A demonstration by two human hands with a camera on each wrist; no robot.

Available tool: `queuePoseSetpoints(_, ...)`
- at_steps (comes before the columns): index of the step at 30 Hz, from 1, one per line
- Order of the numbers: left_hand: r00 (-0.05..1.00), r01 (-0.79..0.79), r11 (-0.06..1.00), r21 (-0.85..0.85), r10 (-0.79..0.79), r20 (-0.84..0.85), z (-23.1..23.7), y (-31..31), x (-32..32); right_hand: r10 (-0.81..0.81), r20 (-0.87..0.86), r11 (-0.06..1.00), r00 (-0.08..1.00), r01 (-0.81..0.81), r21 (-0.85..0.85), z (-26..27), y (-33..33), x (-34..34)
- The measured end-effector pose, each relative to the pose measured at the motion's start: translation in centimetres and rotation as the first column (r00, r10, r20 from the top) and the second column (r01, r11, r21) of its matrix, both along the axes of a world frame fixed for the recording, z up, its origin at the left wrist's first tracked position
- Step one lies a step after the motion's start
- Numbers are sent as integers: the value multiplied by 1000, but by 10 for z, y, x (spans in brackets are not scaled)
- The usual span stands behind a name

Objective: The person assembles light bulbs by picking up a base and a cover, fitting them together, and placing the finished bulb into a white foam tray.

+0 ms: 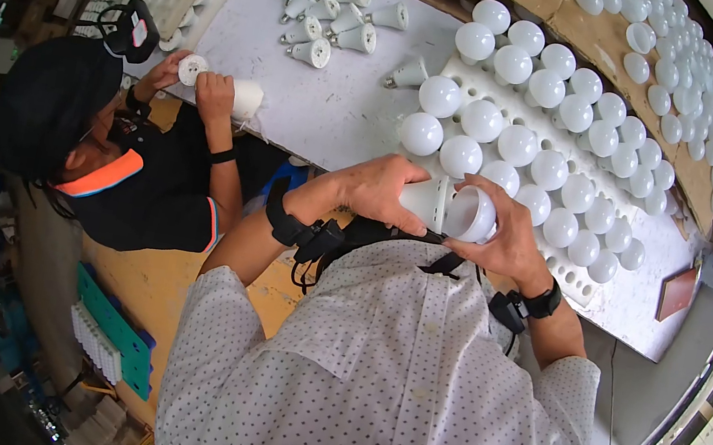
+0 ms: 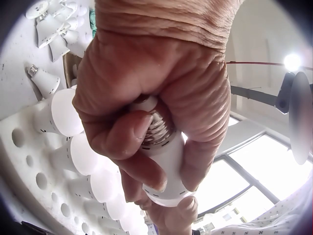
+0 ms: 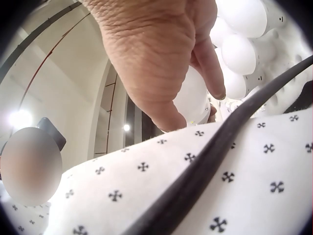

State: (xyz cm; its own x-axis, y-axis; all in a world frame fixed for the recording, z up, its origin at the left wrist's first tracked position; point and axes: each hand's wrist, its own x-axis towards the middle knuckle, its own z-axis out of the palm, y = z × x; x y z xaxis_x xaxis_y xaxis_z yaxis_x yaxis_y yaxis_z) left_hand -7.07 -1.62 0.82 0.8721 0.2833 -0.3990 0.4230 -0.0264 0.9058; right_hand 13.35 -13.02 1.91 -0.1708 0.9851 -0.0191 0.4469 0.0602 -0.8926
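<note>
Just in front of the chest, my left hand [image 1: 378, 188] grips a white LED bulb base [image 1: 422, 201]. The left wrist view shows its metal screw cap [image 2: 159, 129] between the curled fingers and thumb. My right hand [image 1: 512, 241] holds a white bulb cover [image 1: 472, 215], its rounded side in the palm and its open rim turned to the base. In the head view the rim stands close beside the base's wide end. The right wrist view shows the cover [image 3: 192, 95] between thumb and fingers, partly hidden by the hand.
Beyond my hands, a white foam tray [image 1: 575, 280] bears rows of bulbs. Loose bulb bases [image 1: 349, 19] lie on the table at the back; one base [image 1: 407, 73] lies nearer the tray. More covers [image 1: 672, 82] rest on cardboard at right. Another person [image 1: 147, 178] works at left.
</note>
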Motion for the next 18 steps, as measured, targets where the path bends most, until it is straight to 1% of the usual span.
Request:
queuePoseSetpoints(2, 1000, 9, 1000, -5, -10, -9, 1, 1, 0, -2, 6, 1000, 1000, 2, 11, 0, 1, -1)
queuePoseSetpoints(4, 999, 25, 1000, -11, -25, -30, 2, 1, 1, 32, 42, 999, 999, -30, -45, -1, 2, -3)
queuePoseSetpoints(5, 998, 35, 999, -16, -36, -50, 2, 1, 2, 31, 43, 998, 999, -29, -47, -1, 2, -3)
queuePoseSetpoints(6, 998, 36, 999, -17, -37, -49, 2, 1, 3, 43, 58, 999, 997, -42, -6, -3, 3, -3)
queuePoseSetpoints(7, 999, 41, 999, 28, -40, -36, 1, 0, 3, 53, 73, 998, 996, -56, 35, -4, 3, -4)
queuePoseSetpoints(8, 999, 45, 996, 73, -43, -25, 1, -1, 3, 53, 73, 998, 996, -56, 33, -6, 2, -5)
queuePoseSetpoints(10, 998, 51, 994, 96, -49, -30, 1, -2, 4, 108, 93, 993, 990, -113, 41, -10, 2, -6)
queuePoseSetpoints(11, 998, 59, 991, 119, -55, -36, 2, -3, 4, 107, 92, 993, 990, -111, 39, -9, 2, -6)
queuePoseSetpoints(13, 998, 57, 991, 120, -52, -45, 5, -4, 5, 145, 150, 989, 978, -149, 12, -7, 3, -5)
queuePoseSetpoints(14, 997, 55, 991, 122, -49, -53, 5, -4, 6, 145, 150, 989, 978, -148, 10, -5, 4, -5)
queuePoseSetpoints(16, 998, 51, 989, 135, -45, -49, 4, -5, 5, 162, 196, 981, 967, -179, 72, -2, 6, -5)
queuePoseSetpoints(17, 998, 47, 988, 150, -41, -45, 3, -5, 5, 161, 196, 982, 967, -177, 71, 1, 7, -4)
queuePoseSetpoints(18, 998, 51, 988, 148, -45, -45, 4, -5, 6, 163, 181, 986, 970, -165, -4, 3, 7, -4)
